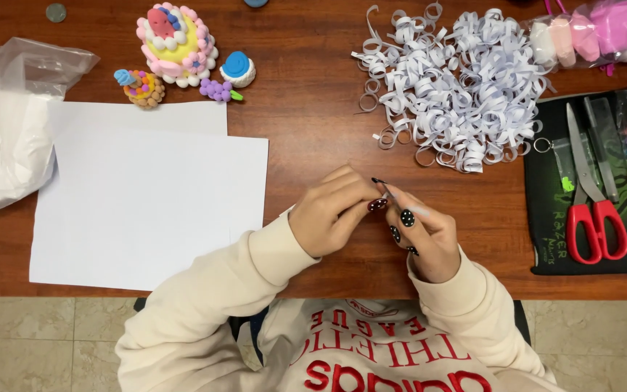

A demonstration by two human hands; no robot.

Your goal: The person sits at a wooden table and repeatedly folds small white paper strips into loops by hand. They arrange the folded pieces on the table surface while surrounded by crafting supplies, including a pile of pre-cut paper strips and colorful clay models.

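Both hands, left hand [335, 214] and right hand [424, 234], have fingers pinched together on a thin white paper strip [386, 190]; a clear plastic bag of pastel clay blocks [589, 33] lies on the wooden counter [313, 109].

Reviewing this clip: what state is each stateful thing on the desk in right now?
Red-handled scissors: closed, flat on black mat.
White paper sheets: flat, overlapping.
White paper strips: curled, piled.
Clear plastic bag: crumpled.
Left hand and right hand: together, pinching a thin strip.

The fingers [390, 210] hide what they pinch (a thin strip, too small to tell).
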